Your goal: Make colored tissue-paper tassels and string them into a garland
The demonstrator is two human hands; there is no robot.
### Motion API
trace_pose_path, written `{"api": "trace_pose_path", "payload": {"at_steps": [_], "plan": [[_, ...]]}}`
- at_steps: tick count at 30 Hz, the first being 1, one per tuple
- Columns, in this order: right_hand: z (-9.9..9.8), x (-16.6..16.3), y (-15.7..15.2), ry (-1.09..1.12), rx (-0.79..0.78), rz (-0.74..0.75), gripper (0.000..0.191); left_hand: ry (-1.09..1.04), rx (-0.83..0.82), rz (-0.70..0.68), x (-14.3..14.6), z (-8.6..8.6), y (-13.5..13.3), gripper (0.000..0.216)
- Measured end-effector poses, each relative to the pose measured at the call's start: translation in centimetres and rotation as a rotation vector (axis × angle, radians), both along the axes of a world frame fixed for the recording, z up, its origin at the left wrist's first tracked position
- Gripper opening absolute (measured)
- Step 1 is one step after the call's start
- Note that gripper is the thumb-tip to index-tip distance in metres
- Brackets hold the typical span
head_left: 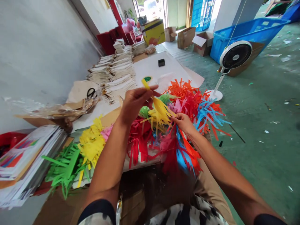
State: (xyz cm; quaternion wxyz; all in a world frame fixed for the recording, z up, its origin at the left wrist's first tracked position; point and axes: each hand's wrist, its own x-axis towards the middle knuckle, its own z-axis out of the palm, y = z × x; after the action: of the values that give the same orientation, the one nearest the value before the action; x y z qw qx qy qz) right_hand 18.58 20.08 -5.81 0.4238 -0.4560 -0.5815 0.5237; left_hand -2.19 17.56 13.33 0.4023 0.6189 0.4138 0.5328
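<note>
A yellow paper tassel (162,110) hangs between my two hands over the table. My left hand (138,101) is closed on its narrow upper end, a flat yellow strip sticking up past the fingers. At the lower right, my right hand (184,122) pinches the fringe's cut ends. Beneath and around lie piles of fringed paper: red tassels (140,137), orange tassels (180,89) and blue tassels (207,114). Yellow fringes (92,140) and green fringes (64,167) are heaped left of my left forearm.
Bundled white stacks (122,67) line the wall side of the table, near black-handled scissors (91,92). A roll of tape (147,79) and a dark box-shaped item (161,62) lie farther back. A standing fan (235,56) and blue crate (253,29) occupy the floor at right.
</note>
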Motion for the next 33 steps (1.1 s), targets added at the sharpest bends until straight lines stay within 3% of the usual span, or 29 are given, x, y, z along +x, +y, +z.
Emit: {"api": "trace_pose_path", "payload": {"at_steps": [5, 8, 11, 13, 17, 21, 25, 33], "plan": [[1.1, 0.8, -0.8, -0.021, 0.075, -0.025, 0.040, -0.128, 0.319, 0.217, -2.0, 4.8, -0.6, 0.030], [2.8, 1.5, -1.9, -0.001, 0.144, -0.063, 0.040, -0.046, 0.340, 0.177, -1.0, 5.4, -2.3, 0.029], [4.4, 2.7, -3.2, 0.008, 0.213, -0.150, 0.035, 0.065, 0.168, 0.021, 2.1, 2.9, -4.2, 0.024], [5.4, 3.9, -4.2, 0.011, 0.263, -0.255, 0.031, 0.164, 0.070, -0.025, 4.4, 0.2, -5.0, 0.022], [7.1, 6.6, -6.5, 0.029, 0.324, -0.413, 0.026, 0.316, 0.027, -0.087, 7.7, -5.4, -5.1, 0.029], [7.9, 8.7, -8.4, 0.078, 0.291, -0.341, 0.023, 0.292, -0.057, -0.125, 9.3, -9.0, -4.7, 0.037], [7.6, 9.2, -9.1, 0.116, 0.265, -0.185, 0.023, 0.174, -0.114, -0.110, 10.4, -10.5, -4.6, 0.038], [7.1, 8.6, -9.4, 0.048, 0.319, -0.249, 0.018, 0.026, -0.205, -0.127, 11.0, -11.2, -4.6, 0.039]]}}
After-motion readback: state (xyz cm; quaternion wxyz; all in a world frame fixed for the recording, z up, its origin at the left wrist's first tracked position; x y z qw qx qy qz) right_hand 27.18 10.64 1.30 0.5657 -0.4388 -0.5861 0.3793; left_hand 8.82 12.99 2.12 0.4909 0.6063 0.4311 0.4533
